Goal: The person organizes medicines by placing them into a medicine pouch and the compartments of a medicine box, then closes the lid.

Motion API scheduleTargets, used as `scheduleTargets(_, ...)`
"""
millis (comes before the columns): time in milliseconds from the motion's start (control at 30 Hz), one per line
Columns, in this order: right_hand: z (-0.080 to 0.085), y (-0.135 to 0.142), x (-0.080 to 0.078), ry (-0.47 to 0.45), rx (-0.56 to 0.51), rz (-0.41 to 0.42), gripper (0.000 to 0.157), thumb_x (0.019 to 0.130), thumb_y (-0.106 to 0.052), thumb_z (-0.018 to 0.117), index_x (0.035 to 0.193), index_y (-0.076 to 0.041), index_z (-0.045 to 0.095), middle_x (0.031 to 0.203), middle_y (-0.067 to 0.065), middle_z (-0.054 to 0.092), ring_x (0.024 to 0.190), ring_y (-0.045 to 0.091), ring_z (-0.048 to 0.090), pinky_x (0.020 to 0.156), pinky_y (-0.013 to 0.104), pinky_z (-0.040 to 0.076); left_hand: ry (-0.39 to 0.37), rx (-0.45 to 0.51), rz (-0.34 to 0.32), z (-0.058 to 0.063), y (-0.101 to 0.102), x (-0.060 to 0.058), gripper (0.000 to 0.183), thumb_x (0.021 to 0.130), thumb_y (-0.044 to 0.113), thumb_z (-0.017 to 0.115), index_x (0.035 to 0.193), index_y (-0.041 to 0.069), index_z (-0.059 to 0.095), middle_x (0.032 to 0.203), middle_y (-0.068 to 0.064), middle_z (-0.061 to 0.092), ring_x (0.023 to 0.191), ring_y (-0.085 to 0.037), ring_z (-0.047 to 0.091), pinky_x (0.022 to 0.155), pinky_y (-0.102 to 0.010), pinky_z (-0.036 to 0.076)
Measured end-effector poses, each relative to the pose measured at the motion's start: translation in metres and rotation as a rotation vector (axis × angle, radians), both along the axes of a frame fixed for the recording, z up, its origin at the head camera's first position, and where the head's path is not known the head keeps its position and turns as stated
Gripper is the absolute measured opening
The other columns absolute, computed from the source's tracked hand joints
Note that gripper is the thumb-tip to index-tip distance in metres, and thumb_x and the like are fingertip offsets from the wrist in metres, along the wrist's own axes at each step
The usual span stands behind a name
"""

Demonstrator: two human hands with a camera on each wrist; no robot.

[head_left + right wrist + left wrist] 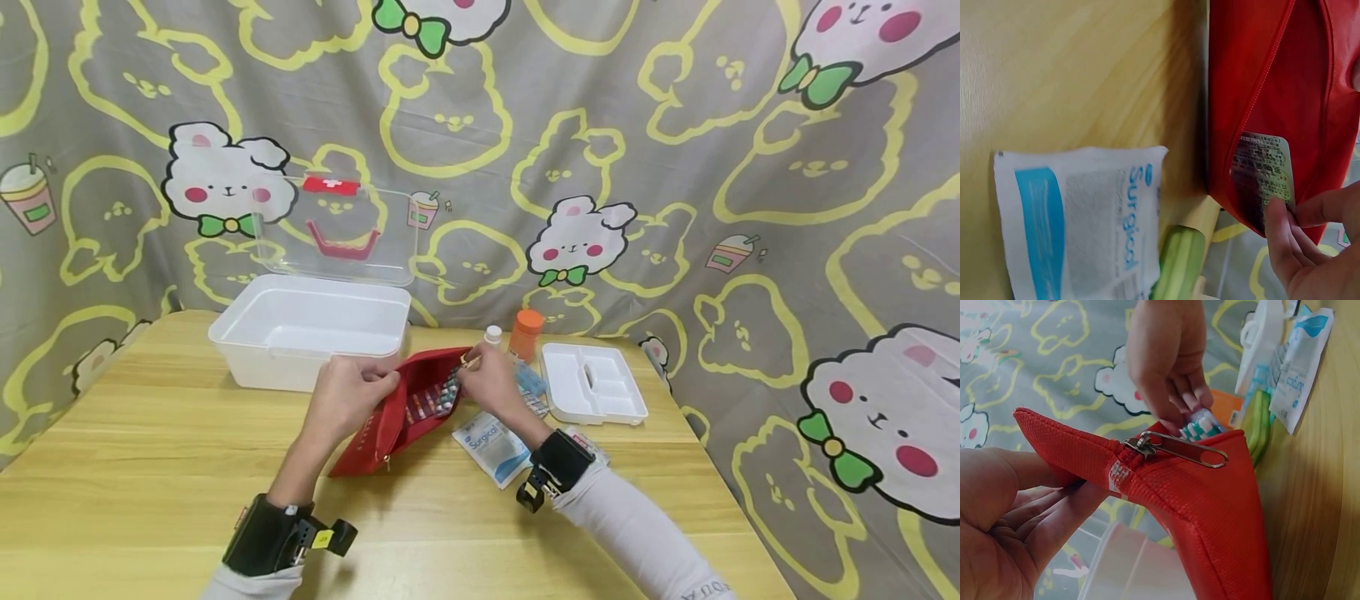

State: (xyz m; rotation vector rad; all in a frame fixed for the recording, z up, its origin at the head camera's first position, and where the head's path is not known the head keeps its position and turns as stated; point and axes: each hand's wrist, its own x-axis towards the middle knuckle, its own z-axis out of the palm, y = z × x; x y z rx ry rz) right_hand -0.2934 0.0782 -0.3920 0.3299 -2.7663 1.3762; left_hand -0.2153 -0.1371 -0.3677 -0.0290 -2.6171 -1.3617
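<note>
A red zippered pouch stands with its mouth open on the wooden table. My left hand pinches the pouch's rim at its left side; the metal zip pull hangs near that rim in the left wrist view. At the opposite end of the mouth, my right hand pinches a blister pack, its printed foil side showing in the right wrist view and partly inside the pouch. Green-and-white capsules show by the right fingers. Rows of coloured capsules are visible within the pouch in the head view.
A white box with its clear lid raised stands behind the pouch. To the right are a white compartment tray, an orange bottle, a white-capped bottle, a "Surgical" packet and a green item.
</note>
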Motion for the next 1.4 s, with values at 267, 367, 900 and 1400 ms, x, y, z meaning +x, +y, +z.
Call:
scheduleTargets(267, -0.009, -0.003, -0.001, 0.014, -0.095, -0.042, 0.032, 0.089, -0.002, 0.062, 0.12, 0.005, 0.061, 0.085, 0.015, 0.076, 0.062, 0.02, 0.07, 0.049, 0.024, 0.051, 0.013, -0.003, 0.004, -0.001, -0.001, 0.0, 0.021, 0.094, 0.018, 0.07, 0.105, 0.003, 0.079, 0.091, -0.012, 0.078, 0.07, -0.02, 0.067, 0.06, -0.025, 0.056)
scheduleTargets(367, -0.009, -0.003, -0.001, 0.008, -0.134, -0.051, 0.033, 0.09, -0.003, 0.061, 0.122, 0.005, 0.059, 0.088, 0.016, 0.076, 0.068, 0.029, 0.074, 0.048, 0.024, 0.05, 0.02, 0.005, -0.003, -0.002, -0.002, -0.001, 0.022, 0.094, 0.018, 0.07, 0.105, 0.002, 0.079, 0.091, -0.013, 0.078, 0.071, -0.02, 0.07, 0.06, -0.025, 0.057)
scheduleTargets(900, -0.013, -0.011, 0.001, -0.035, -0.141, -0.045, 0.033, 0.092, -0.005, 0.063, 0.124, 0.003, 0.059, 0.09, 0.016, 0.075, 0.065, 0.021, 0.071, 0.047, 0.022, 0.049, 0.0, 0.11, -0.044, -0.001, -0.002, -0.002, 0.024, 0.094, 0.015, 0.068, 0.108, -0.002, 0.077, 0.092, -0.017, 0.078, 0.068, -0.018, 0.076, 0.062, -0.031, 0.062)
scheduleTargets(1400, -0.012, -0.012, 0.001, -0.038, -0.067, -0.022, 0.04, 0.089, -0.005, 0.062, 0.128, 0.002, 0.061, 0.101, 0.018, 0.077, 0.075, 0.022, 0.075, 0.057, 0.024, 0.055, -0.009, 0.111, -0.037, 0.0, -0.002, -0.002, 0.027, 0.094, 0.015, 0.068, 0.114, -0.002, 0.075, 0.097, -0.019, 0.077, 0.069, -0.019, 0.076, 0.067, -0.04, 0.064)
